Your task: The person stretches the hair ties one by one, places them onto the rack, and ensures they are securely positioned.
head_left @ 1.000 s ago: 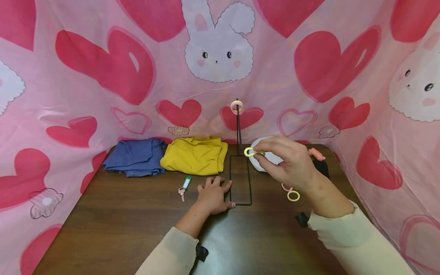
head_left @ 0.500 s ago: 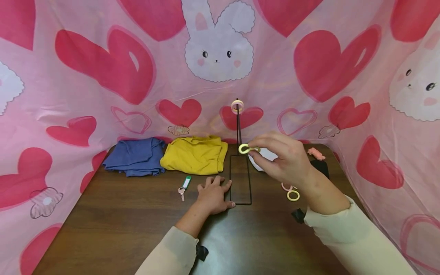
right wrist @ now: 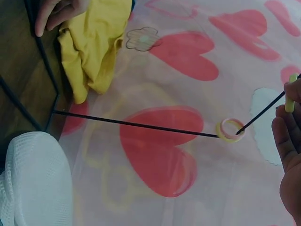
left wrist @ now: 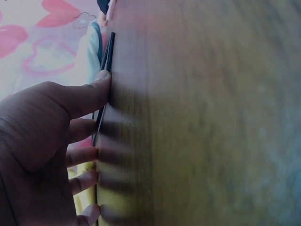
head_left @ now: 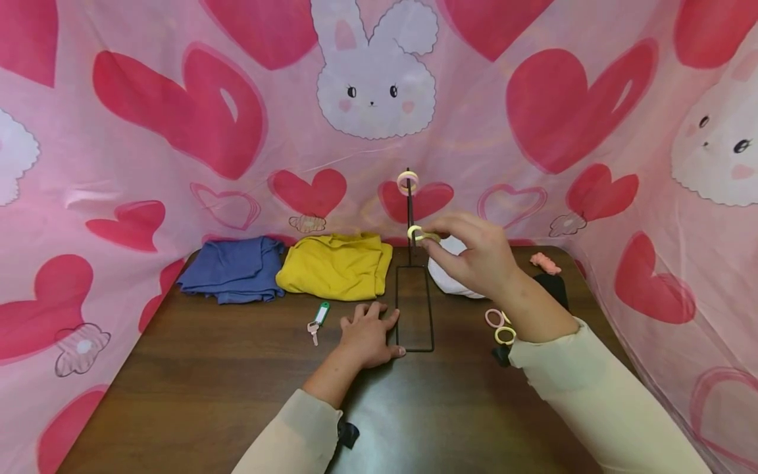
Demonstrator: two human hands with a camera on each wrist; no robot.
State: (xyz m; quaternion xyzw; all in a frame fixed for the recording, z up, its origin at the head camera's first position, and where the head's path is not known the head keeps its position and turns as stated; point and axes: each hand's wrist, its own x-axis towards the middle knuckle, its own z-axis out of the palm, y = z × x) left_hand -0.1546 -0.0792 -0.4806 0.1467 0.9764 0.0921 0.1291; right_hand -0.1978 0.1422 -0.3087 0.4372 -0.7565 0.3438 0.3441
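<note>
My right hand [head_left: 476, 247] pinches a yellow hair tie [head_left: 413, 230] between thumb and fingers. In the head view the tie overlaps the upright of a black wire stand [head_left: 431, 316]; the right wrist view shows the tie [right wrist: 290, 96] by the outer end of the stand's arm. A pink hair tie [head_left: 416, 184] and a yellow one hang together further along that arm. My left hand [head_left: 365, 337] rests at the left side of the stand's rectangular base, fingers spread, thumb [left wrist: 89, 96] lying on the wire.
Loose pink [head_left: 487, 318] and yellow hair ties [head_left: 505, 343] lie under my right forearm. Behind are folded blue cloth [head_left: 231, 270], yellow cloth [head_left: 334, 266] and a white mesh article [right wrist: 42, 179]. A key with a green tag [head_left: 322, 313] lies left; coral [head_left: 545, 263] and black items sit right.
My right hand has moved up and leftward with the yellow hair tie, from right of the stand to over its upright. The left hand stays in place.
</note>
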